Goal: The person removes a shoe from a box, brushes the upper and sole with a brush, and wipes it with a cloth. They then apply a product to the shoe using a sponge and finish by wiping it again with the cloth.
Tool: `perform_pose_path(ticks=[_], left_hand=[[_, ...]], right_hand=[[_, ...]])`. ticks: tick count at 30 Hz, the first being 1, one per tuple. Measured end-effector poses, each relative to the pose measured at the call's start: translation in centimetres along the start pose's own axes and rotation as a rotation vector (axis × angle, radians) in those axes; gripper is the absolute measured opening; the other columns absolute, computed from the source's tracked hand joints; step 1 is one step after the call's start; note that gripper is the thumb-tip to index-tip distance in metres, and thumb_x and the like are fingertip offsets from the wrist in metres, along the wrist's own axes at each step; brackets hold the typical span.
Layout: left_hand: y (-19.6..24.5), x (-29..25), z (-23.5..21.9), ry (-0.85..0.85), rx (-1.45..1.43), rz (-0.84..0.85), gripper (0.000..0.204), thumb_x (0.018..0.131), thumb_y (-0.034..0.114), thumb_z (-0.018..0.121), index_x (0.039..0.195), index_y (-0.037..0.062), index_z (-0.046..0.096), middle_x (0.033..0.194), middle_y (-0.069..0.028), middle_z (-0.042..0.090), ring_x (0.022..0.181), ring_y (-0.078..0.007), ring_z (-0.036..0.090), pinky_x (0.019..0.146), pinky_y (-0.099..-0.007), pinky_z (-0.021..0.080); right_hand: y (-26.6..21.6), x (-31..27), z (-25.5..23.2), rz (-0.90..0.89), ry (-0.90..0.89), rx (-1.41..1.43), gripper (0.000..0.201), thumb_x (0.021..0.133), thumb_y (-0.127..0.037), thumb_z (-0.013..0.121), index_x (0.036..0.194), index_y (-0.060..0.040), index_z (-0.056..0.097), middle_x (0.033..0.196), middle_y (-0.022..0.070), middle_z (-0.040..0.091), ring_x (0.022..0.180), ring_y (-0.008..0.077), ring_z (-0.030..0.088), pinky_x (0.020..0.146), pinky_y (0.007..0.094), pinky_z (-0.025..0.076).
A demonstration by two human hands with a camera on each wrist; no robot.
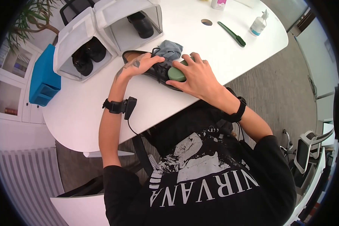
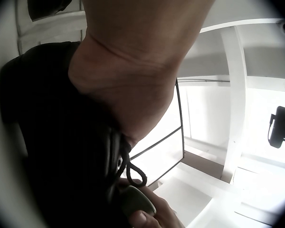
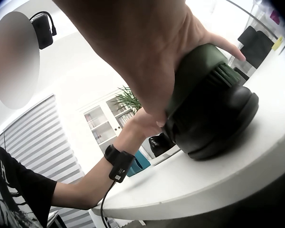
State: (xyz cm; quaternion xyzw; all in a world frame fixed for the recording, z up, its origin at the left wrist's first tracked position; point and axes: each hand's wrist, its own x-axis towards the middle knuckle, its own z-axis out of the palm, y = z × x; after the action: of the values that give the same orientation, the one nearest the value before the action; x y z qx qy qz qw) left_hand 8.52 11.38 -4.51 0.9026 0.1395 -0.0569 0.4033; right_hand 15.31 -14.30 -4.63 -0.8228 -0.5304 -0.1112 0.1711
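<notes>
A black lace-up shoe (image 1: 160, 73) lies on the white table (image 1: 147, 100) near its front edge. My left hand (image 1: 136, 66) holds it around the laces, some fingers hidden behind the upper. With spread, curved fingers my right hand (image 1: 197, 75) grips a green shoe brush (image 1: 176, 74) from above. In the right wrist view, the bristles (image 3: 225, 75) of the brush meet the shoe's toe (image 3: 218, 123). A lace loop (image 2: 137, 175) shows beside the left hand in the left wrist view. Right behind the shoe sits a crumpled grey-blue cloth (image 1: 169, 50).
Two white boxes with open fronts stand at the back left, one holding a pair of black shoes (image 1: 87, 56), the other a black shoe (image 1: 141, 25). A blue box (image 1: 45, 77) is left of them. A green long-handled brush (image 1: 231, 34) and spray bottle (image 1: 258, 25) lie back right.
</notes>
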Motion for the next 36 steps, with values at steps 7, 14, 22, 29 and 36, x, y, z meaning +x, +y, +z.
perform_pose_path(ticks=[7, 14, 22, 29, 36], left_hand=[[-1.9, 0.6, 0.2, 0.009, -0.025, 0.155, 0.074, 0.092, 0.065, 0.071, 0.099, -0.0082, 0.068, 0.09, -0.0057, 0.057, 0.087, -0.0156, 0.055, 0.077, -0.0294, 0.046], [-0.5, 0.0, -0.2, -0.029, -0.001, 0.081, 0.072, 0.093, 0.065, 0.07, 0.099, -0.0066, 0.07, 0.089, -0.0044, 0.057, 0.088, -0.0149, 0.054, 0.078, -0.03, 0.045], [-0.2, 0.4, -0.3, -0.007, 0.016, 0.004, 0.071, 0.095, 0.063, 0.069, 0.093, -0.0085, 0.069, 0.084, -0.0028, 0.054, 0.083, -0.0143, 0.049, 0.074, -0.0321, 0.042], [-0.5, 0.3, 0.0, -0.035, 0.069, -0.022, 0.059, 0.1, 0.058, 0.067, 0.109, -0.0001, 0.073, 0.086, -0.006, 0.053, 0.084, -0.018, 0.05, 0.078, -0.0335, 0.043], [-0.8, 0.1, 0.3, 0.041, 0.046, 0.092, 0.075, 0.098, 0.065, 0.064, 0.089, -0.0091, 0.059, 0.073, -0.009, 0.047, 0.073, -0.0196, 0.046, 0.07, -0.038, 0.043]], right_hand=[[-0.3, 0.1, 0.4, -0.063, 0.081, 0.053, 0.057, 0.082, -0.057, 0.08, 0.115, -0.0108, 0.075, 0.115, 0.0117, 0.066, 0.117, 0.0337, 0.06, 0.087, 0.0515, 0.049], [-1.8, -0.8, 2.2, -0.321, 0.225, 0.094, 0.059, 0.076, -0.052, 0.082, 0.112, -0.007, 0.07, 0.118, 0.0114, 0.062, 0.118, 0.0332, 0.058, 0.093, 0.0499, 0.047], [0.6, 0.7, 1.0, -0.187, 0.131, 0.12, 0.079, 0.076, -0.051, 0.083, 0.127, 0.0044, 0.059, 0.127, 0.0214, 0.056, 0.121, 0.0384, 0.053, 0.102, 0.0474, 0.046], [1.9, 2.0, 1.9, -0.149, 0.091, 0.091, 0.072, 0.076, -0.056, 0.079, 0.115, 0.0023, 0.063, 0.119, 0.0185, 0.058, 0.119, 0.0373, 0.054, 0.099, 0.049, 0.045], [1.1, 0.9, 0.3, -0.337, 0.02, 0.031, 0.066, 0.075, -0.054, 0.078, 0.11, 0.0012, 0.064, 0.117, 0.0172, 0.059, 0.116, 0.0363, 0.054, 0.097, 0.0477, 0.045]])
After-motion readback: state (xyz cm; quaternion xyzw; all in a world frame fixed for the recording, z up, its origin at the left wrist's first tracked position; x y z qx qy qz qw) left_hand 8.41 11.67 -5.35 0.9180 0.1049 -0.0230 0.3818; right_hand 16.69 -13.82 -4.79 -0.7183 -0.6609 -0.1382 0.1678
